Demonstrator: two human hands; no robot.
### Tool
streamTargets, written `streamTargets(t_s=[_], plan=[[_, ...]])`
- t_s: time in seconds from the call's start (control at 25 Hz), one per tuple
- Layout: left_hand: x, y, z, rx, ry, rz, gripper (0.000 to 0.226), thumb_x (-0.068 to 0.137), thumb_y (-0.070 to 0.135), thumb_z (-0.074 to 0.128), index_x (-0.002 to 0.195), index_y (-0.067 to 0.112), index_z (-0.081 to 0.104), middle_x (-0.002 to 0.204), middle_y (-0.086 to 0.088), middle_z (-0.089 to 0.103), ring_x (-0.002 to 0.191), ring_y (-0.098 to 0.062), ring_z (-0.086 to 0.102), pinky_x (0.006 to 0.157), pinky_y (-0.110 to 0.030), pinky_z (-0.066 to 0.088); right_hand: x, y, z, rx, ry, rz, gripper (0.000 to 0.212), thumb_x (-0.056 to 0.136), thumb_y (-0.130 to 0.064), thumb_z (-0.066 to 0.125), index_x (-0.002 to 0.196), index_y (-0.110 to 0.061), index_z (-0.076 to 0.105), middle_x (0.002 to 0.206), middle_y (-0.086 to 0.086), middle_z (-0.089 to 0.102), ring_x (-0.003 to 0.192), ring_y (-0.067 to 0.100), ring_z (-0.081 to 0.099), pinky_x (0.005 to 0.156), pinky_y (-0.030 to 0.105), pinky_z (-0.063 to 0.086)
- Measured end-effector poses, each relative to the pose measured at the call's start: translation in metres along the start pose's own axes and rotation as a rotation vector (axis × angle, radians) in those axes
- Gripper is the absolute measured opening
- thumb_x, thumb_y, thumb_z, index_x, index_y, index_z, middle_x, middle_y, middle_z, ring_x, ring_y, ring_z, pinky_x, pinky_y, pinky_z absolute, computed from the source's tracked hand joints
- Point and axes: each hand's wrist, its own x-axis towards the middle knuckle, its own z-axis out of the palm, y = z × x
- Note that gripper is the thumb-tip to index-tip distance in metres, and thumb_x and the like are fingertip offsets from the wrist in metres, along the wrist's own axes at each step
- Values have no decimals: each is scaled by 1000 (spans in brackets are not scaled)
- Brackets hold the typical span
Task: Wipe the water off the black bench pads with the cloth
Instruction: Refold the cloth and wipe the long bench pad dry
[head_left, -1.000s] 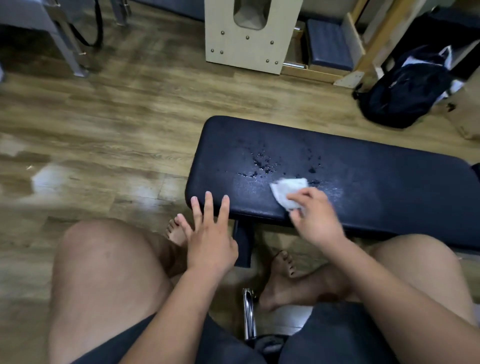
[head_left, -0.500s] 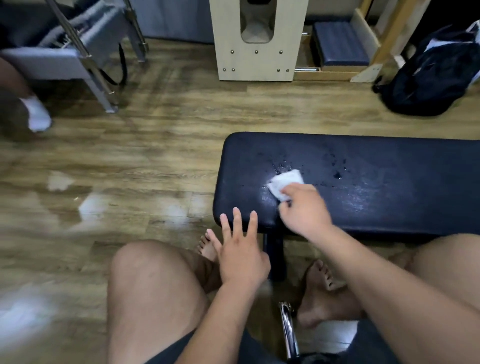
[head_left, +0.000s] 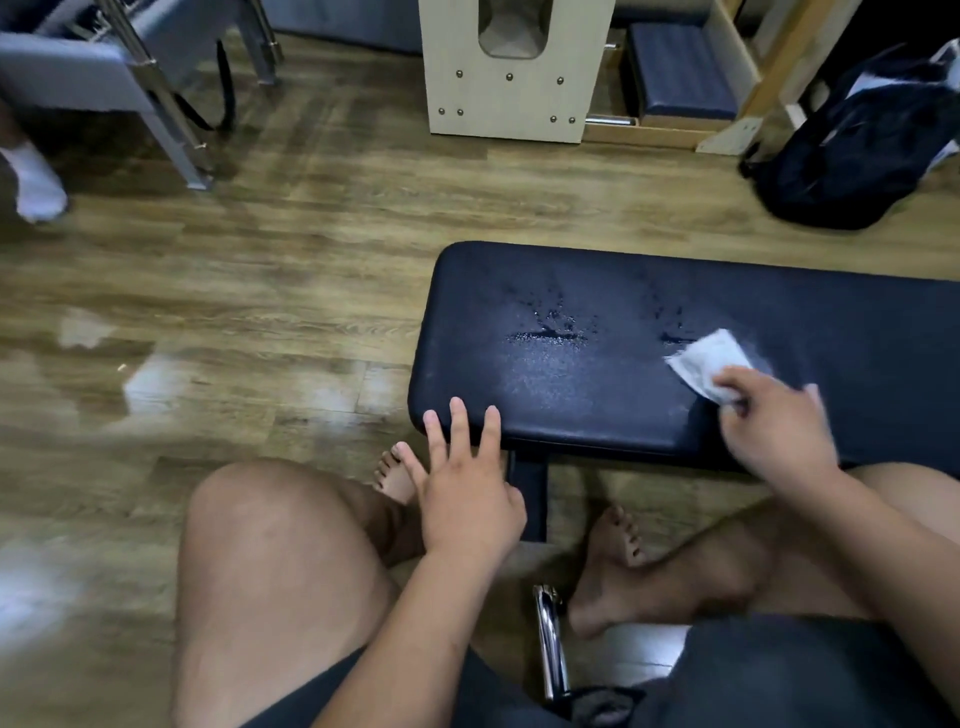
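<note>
A black bench pad (head_left: 810, 317) lies across the right half of the view, its rounded end pointing left. Water drops (head_left: 550, 325) and a wet smear sit on its middle left part. My right hand (head_left: 774, 421) grips a small white cloth (head_left: 709, 361) and presses it on the pad, to the right of the drops. My left hand (head_left: 467, 478) rests with straight fingers on the pad's near left edge. Both my bare knees are below the pad.
Wooden floor (head_left: 249, 291) spreads to the left with pale reflections. A beige wooden stand (head_left: 509, 73) and a dark blue cushion (head_left: 680, 67) stand at the back. A black bag (head_left: 862, 150) lies at the back right. A grey metal frame (head_left: 156, 88) and a white-socked foot (head_left: 36, 182) are at far left.
My right hand has slid the cloth to the right along the pad, away from the drops. My left hand has stayed on the pad's near edge.
</note>
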Motion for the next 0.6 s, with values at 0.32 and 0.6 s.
streamTargets(t_s=[0.32,0.6], plan=[[1,2,-1,25,-8,-4,86,85,35,51,155,31,1,164,-7,-11,149,-36,-11,116,-63,-3,-13,-123,41,117,5,-181,33,77,-9,47,107,-12,62,114,14,64,108,33,56,89,32,40],[0,1,0,39,-27,-35,87,85,38,53,155,27,3,164,-3,-10,150,-31,-11,116,-64,-1,-12,-177,56,155,-261,-683,46,87,-14,47,132,-15,55,145,0,47,137,15,37,116,26,20]])
